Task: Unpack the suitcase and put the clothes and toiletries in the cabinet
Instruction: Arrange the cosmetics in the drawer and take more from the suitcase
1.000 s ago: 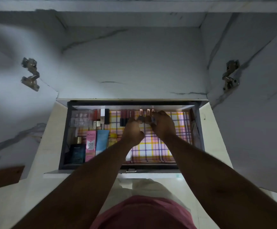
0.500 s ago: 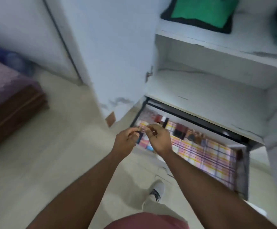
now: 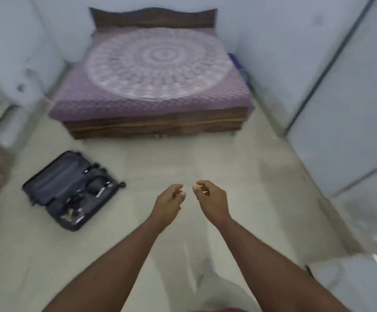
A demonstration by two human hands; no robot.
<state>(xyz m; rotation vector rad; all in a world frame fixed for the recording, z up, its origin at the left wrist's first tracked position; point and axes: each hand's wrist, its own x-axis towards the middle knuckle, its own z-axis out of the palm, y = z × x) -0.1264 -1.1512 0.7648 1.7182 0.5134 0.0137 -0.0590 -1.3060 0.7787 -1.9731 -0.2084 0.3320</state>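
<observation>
My left hand (image 3: 169, 200) and right hand (image 3: 211, 198) hung loosely curled, fingers holding nothing I could see. The suitcase (image 3: 70, 190) lay open on the floor (image 3: 228, 167) at ten o'clock, before the bed (image 3: 153, 73). Small leftovers there could easily be missed in the dark lining.

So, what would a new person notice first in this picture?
Probably the bed with its purple round-patterned cover, against the far wall. Next, the open dark suitcase lying flat on the floor at the left, some small items inside. In front, the left hand and right hand hang loosely curled, close together, apparently holding nothing.
</observation>
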